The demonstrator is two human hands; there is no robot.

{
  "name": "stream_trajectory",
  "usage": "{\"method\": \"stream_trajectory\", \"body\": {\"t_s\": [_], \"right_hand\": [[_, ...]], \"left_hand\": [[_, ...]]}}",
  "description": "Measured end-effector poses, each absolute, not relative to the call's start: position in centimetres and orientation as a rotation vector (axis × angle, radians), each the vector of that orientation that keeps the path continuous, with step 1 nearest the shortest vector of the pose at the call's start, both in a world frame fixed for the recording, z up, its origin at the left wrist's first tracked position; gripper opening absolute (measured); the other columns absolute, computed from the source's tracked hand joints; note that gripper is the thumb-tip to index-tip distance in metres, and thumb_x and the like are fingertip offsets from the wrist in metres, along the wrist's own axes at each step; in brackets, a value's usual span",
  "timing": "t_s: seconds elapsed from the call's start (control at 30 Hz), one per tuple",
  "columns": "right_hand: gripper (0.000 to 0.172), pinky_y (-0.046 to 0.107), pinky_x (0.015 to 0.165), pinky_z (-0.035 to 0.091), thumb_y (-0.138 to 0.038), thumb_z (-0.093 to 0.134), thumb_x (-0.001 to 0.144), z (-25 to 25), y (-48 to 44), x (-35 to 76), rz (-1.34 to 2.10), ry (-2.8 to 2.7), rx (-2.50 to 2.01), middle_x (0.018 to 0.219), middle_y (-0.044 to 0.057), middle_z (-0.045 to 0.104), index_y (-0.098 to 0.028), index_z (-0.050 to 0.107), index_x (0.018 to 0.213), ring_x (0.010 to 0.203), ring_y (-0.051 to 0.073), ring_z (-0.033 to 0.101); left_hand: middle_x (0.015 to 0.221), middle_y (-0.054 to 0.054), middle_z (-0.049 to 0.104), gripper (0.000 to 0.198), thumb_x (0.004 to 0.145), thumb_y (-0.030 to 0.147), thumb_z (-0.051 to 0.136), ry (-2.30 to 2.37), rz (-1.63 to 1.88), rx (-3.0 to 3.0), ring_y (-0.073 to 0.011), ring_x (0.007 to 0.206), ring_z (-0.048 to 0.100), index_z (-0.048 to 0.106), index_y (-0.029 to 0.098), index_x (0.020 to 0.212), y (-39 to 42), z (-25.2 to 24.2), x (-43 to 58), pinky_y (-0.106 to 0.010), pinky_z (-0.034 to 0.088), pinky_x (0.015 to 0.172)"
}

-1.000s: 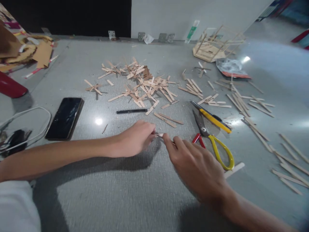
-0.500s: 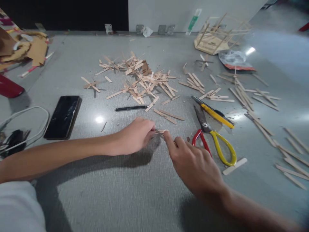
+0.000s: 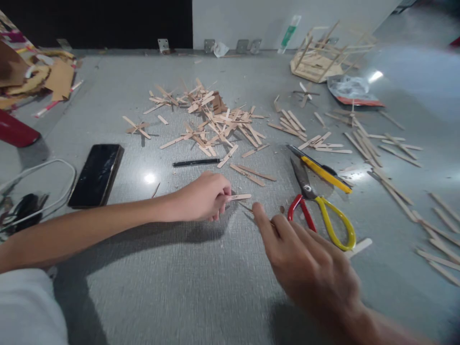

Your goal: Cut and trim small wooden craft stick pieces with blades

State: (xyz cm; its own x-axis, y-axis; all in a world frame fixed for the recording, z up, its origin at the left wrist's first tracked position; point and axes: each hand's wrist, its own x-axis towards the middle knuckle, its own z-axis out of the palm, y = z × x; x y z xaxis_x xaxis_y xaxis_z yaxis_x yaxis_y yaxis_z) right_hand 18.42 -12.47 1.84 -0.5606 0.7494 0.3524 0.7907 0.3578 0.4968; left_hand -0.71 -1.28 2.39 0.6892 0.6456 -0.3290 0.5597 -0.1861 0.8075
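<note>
"Pale wooden round-ended stick (image 3: 241,197): where does it lie?"

"In the head view, between the two hands, over the textured grey table (image 3: 172,292), its long axis running left to right. The left hand (image 3: 208,194) is nearer, its fingers pinched on the left end, its back turned up."

"And the right hand (image 3: 312,261)?"

"Right and near of the stick's free end, apart from it, back upward, forefinger reaching far and left. Its fingers look closed on a narrow brownish strip (image 3: 247,208). The strip's tip sits just nearside of the stick; whether they touch, I can't tell."
</note>
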Motion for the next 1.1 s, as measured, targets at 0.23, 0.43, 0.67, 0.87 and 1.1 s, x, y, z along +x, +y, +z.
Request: {"method": "stream_trajectory", "body": {"t_s": [0.23,0.43,0.67,0.87,1.1], "right_hand": [[0.041,0.029,0.055,0.04,0.009,0.045,0.089,0.4,-11.3,18.9,-0.837,-2.6,-1.404,0.062,-0.001,0.059,-0.008,0.075,0.112,0.052,0.013,0.055],[0.042,0.03,0.058,0.04,0.009,0.045,0.089,0.5,-11.4,18.9,-0.784,-2.617,-1.397,0.066,0.001,0.062,-0.008,0.074,0.114,0.056,0.014,0.057],[0.041,0.031,0.06,0.04,0.009,0.046,0.087,0.3,-11.1,19.2,-0.779,-2.607,-1.358,0.065,0.0,0.06,-0.007,0.072,0.114,0.057,0.015,0.056],[0.039,0.031,0.058,0.039,0.008,0.048,0.086,0.4,-11.1,19.1,-0.756,-2.623,-1.348,0.066,0.0,0.06,-0.007,0.072,0.113,0.058,0.015,0.056],[0.042,0.031,0.059,0.038,0.008,0.048,0.085,0.7,-11.1,18.8,-0.823,-2.653,-1.362,0.067,0.0,0.059,-0.006,0.073,0.116,0.059,0.015,0.057]], "left_hand": [[0.065,-0.005,0.07,0.025,0.097,0.013,0.052,0.889,0.036,1.789,-0.0119,0.049,0.066,0.061,0.012,0.073,-0.2,2.3,-1.1,-0.02,0.049,0.047],[0.067,-0.005,0.072,0.023,0.098,0.019,0.056,0.844,0.035,1.786,-0.0137,0.054,0.068,0.061,0.013,0.077,0.0,2.2,-1.3,-0.023,0.053,0.052],[0.068,-0.004,0.071,0.022,0.098,0.019,0.056,0.833,0.004,1.766,-0.0138,0.053,0.068,0.059,0.014,0.077,0.4,1.9,-1.4,-0.023,0.052,0.051],[0.068,-0.003,0.071,0.021,0.098,0.019,0.056,0.827,-0.011,1.746,-0.0137,0.054,0.068,0.06,0.014,0.078,0.6,2.0,-1.4,-0.023,0.052,0.053],[0.064,-0.002,0.067,0.022,0.096,0.018,0.056,0.824,-0.014,1.72,-0.0119,0.05,0.065,0.057,0.014,0.074,0.5,2.4,-1.2,-0.022,0.049,0.052]]}}
